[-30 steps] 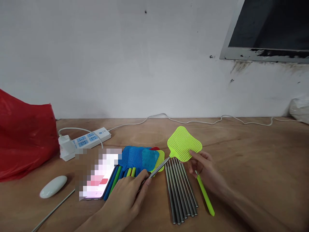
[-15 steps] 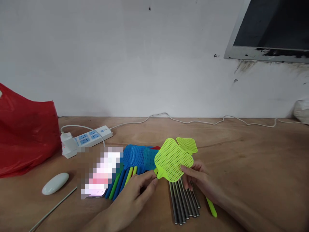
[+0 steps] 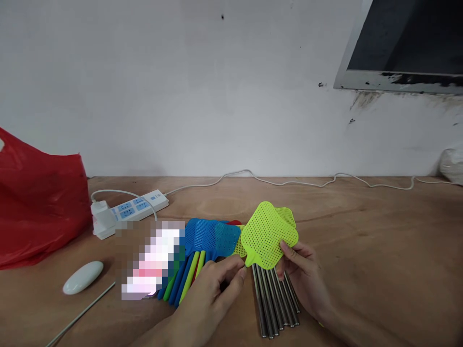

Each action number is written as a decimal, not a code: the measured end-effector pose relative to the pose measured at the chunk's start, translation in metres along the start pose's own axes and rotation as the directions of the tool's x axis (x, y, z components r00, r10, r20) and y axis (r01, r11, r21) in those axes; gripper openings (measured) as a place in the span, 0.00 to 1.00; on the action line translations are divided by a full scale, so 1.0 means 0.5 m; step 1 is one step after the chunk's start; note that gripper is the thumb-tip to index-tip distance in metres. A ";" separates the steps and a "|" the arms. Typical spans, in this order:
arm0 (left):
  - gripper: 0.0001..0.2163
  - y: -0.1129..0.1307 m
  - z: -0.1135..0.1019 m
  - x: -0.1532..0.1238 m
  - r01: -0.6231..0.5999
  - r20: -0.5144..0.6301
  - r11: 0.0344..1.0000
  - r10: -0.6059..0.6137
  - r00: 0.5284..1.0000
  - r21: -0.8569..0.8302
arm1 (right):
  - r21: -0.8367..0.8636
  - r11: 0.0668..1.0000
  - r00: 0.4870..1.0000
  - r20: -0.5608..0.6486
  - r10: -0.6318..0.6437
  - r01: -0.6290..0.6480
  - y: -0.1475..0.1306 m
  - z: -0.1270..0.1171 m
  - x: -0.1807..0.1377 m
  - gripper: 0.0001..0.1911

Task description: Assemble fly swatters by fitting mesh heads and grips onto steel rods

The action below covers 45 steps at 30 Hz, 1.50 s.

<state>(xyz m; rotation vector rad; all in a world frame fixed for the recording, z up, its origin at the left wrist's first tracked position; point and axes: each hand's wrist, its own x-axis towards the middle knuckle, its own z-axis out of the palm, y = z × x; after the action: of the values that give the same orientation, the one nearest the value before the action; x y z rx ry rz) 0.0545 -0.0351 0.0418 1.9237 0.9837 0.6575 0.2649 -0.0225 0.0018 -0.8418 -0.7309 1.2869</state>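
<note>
My right hand [image 3: 302,265] pinches a yellow-green fly swatter head [image 3: 269,236] by its right edge, thumb on the face. At the head's narrow neck the fingers of my left hand [image 3: 220,284] are closed; whether a small part sits inside them is hidden. Below the head lie several metal tubes [image 3: 269,303] side by side. Another yellow-green swatter head [image 3: 287,214] is partly covered behind the held one. Left of it, blue swatter heads [image 3: 206,236] overlap in a pile, with blue, green and yellow handles [image 3: 191,277] pointing toward me.
A blurred-out lit phone [image 3: 155,260] lies left of the pile. Further left are a white mouse [image 3: 83,278], a power strip [image 3: 139,209] with a plugged-in adapter, and a red plastic bag [image 3: 39,202]. A white cable [image 3: 282,183] runs along the wall.
Both hands have shifted slightly right with the yellow-green swatter head. It now covers more of the one behind, and more of a yellow head beside the blue pile shows.
</note>
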 end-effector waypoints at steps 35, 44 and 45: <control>0.22 -0.047 -0.047 -0.004 0.172 -0.090 0.928 -0.213 0.973 -0.330 | -0.594 0.805 0.906 0.340 0.252 -0.001 -0.003 -0.011 0.025 0.21; 0.21 -0.066 -0.047 0.011 0.132 -0.148 0.790 -0.272 0.951 -0.598 | -0.606 0.791 0.813 0.420 0.403 -0.079 -0.010 0.007 -0.001 0.21; 0.22 -0.067 -0.044 0.010 0.129 -0.153 0.773 -0.281 0.947 -0.621 | -0.618 0.782 0.806 0.420 0.417 -0.083 -0.009 0.008 -0.004 0.21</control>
<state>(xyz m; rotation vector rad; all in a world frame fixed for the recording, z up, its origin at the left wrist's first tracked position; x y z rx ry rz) 0.0282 -0.0098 0.0239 1.1663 0.9619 0.9547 0.2635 -0.0242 0.0077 -1.1045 -1.5650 1.6111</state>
